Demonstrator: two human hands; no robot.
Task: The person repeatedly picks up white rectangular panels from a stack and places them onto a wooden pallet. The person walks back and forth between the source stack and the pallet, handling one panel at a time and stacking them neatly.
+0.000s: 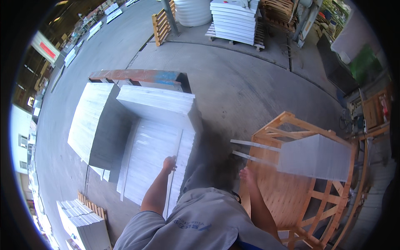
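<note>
left hand [169, 163]: we are gripping the edge of one white stone slab [177, 166] standing upright in the leaning stack [154, 162] on the concrete floor [233, 87] | right hand [248, 175]: we are touching the wooden crate [291, 196] beside its white slabs [314, 157], grip unclear

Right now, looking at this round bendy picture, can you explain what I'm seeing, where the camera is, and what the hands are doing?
The camera sits on a person's head and looks down, so its wide lens bends straight edges. There is no machine, just two bare arms coming in from below. The left hand grips the edge of a thin white slab in a stack of white slabs on the concrete floor. The right hand rests on a wooden crate, which holds more white slabs. It appears to hold nothing.
</note>
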